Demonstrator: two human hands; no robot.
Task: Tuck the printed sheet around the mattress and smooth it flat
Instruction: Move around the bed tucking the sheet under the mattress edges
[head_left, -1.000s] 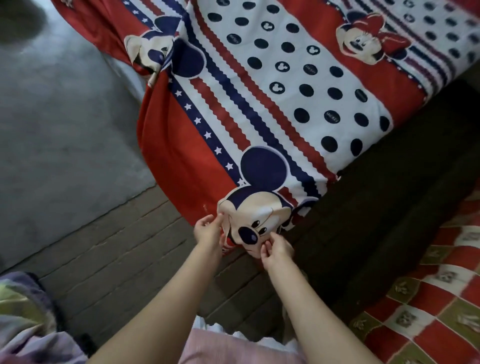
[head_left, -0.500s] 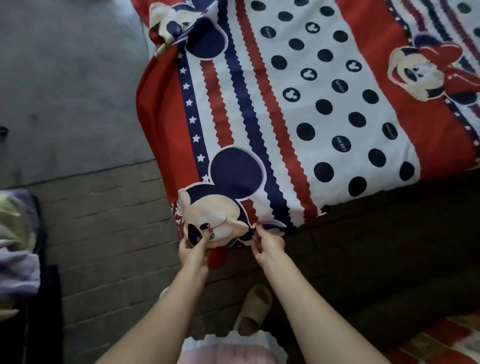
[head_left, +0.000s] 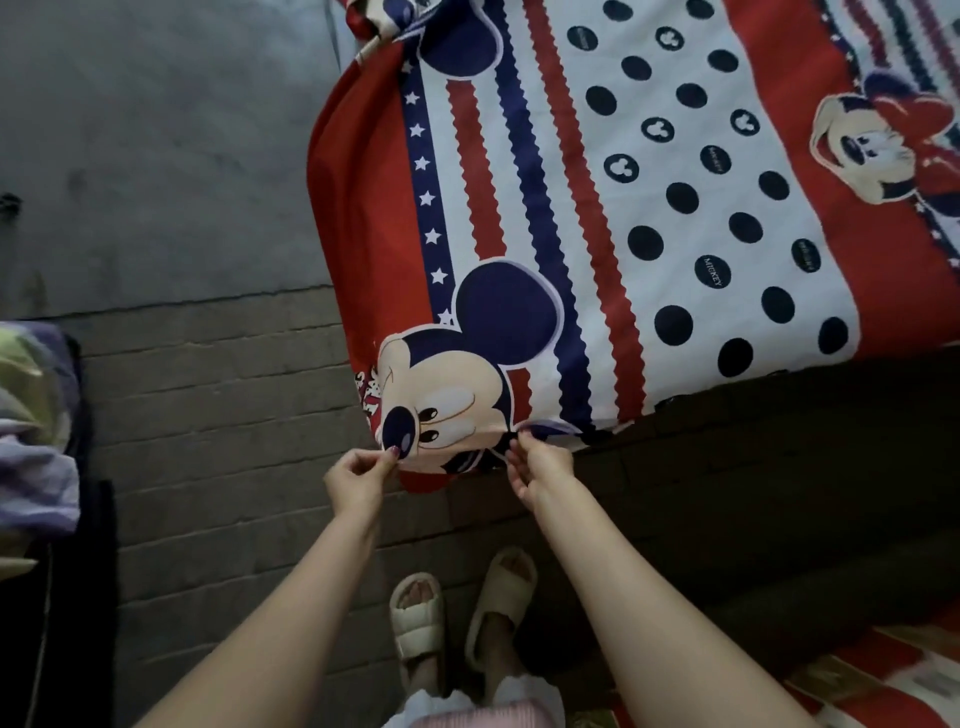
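Note:
The printed sheet (head_left: 597, 218), red, white and navy with stripes, dots and cartoon mouse faces, lies spread over the mattress and drapes off its near corner. My left hand (head_left: 358, 480) pinches the sheet's hem below the mouse's nose. My right hand (head_left: 537, 467) pinches the hem a short way to the right, at the dark edge of the bed. The stretch of cloth between both hands is taut. The mattress itself is hidden under the sheet.
A dark bed base or frame (head_left: 779, 467) runs along the right. Grey brick floor (head_left: 218, 426) lies below, with concrete beyond. My feet in cream slippers (head_left: 457, 608) stand near the corner. Bundled cloth (head_left: 31, 426) sits at left, a checked quilt (head_left: 883, 675) at lower right.
The view has shifted so the sheet corner sits higher and my feet show. Both hands still hold the hem and have spread a little further apart, flattening the mouse print.

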